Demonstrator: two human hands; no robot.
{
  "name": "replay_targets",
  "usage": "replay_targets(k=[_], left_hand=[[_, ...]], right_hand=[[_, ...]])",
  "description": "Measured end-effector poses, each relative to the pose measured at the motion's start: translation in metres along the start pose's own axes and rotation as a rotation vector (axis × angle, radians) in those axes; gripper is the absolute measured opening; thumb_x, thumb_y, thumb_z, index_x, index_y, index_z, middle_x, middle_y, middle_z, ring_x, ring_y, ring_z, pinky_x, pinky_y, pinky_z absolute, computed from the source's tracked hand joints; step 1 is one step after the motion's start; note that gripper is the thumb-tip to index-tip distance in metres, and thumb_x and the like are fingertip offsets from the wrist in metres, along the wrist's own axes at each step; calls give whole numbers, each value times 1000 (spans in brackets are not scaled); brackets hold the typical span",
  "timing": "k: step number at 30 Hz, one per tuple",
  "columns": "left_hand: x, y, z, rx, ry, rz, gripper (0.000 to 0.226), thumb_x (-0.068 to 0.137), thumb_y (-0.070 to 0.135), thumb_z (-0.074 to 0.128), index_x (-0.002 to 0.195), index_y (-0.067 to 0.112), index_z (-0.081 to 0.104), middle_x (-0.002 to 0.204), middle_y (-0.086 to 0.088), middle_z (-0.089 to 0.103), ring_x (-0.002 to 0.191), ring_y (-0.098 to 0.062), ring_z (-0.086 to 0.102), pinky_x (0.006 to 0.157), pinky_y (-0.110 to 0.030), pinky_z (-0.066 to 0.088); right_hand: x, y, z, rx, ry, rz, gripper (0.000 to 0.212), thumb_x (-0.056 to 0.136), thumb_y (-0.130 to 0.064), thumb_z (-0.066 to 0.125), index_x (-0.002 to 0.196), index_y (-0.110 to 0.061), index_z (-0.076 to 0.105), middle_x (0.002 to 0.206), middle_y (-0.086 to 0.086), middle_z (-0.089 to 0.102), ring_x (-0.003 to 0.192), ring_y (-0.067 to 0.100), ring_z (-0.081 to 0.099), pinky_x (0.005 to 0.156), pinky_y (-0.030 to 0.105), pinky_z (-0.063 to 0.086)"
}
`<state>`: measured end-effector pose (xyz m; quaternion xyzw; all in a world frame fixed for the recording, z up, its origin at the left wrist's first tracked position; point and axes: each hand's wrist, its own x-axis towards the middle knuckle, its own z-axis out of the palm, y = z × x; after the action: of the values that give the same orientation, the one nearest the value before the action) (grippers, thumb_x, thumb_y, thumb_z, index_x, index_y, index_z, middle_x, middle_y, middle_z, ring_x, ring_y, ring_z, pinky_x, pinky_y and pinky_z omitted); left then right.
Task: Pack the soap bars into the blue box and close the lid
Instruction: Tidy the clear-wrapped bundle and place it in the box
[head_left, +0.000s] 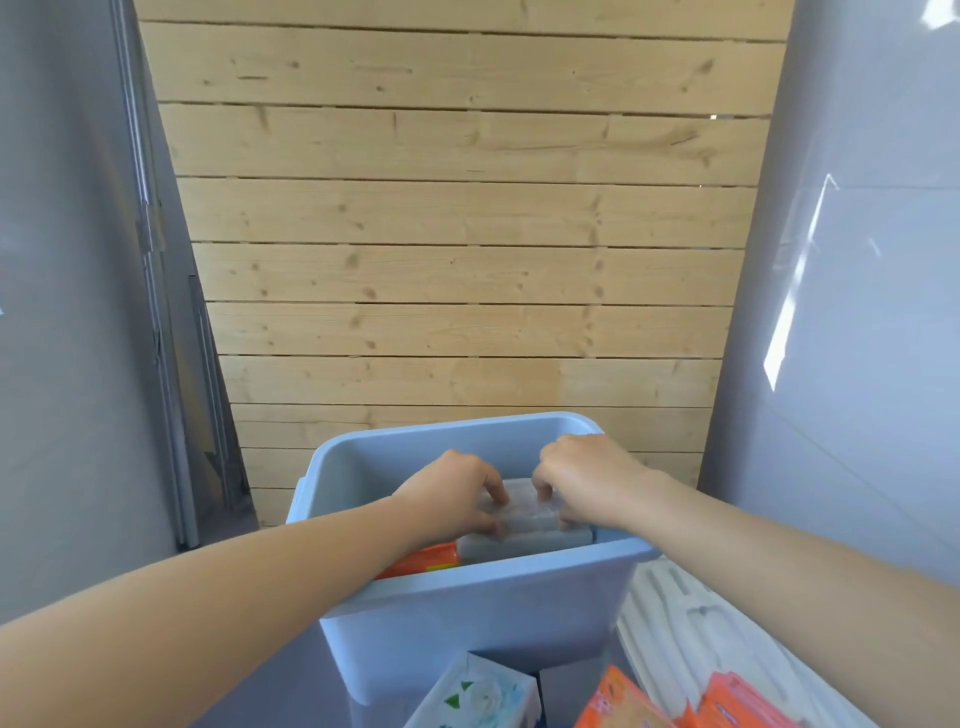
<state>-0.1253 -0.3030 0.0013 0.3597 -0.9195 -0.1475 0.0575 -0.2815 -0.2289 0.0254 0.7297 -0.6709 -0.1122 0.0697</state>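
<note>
A pale soap bar (524, 519) sat inside the blue box (467, 613), pinched between the left hand (452, 493) and right hand (587, 483), beside an orange bar (423, 560) already packed. More bars (691, 701) waited outside, and the white lid (675, 623) lay beside the box, so packing looked partly done.

no legible text, brand, number or sign anywhere: the orange soap packs (737, 701) nearest the viewer, below the right hand (587, 475), carry printing too blurred to read, and the white carton (478, 696) below the left hand (452, 491) bears only a green-and-white pattern.
</note>
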Motion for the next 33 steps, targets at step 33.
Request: replay_targets(k=[33], left_hand=[[2, -9, 13, -19, -77, -23, 80, 66, 31, 77, 133, 21, 36, 132, -2, 51, 115, -20, 51, 91, -34, 47]], right_hand=[[-3, -7, 8, 206, -40, 145, 28, 84, -15, 61, 111, -19, 68, 112, 2, 55, 101, 27, 58, 58, 28, 34]])
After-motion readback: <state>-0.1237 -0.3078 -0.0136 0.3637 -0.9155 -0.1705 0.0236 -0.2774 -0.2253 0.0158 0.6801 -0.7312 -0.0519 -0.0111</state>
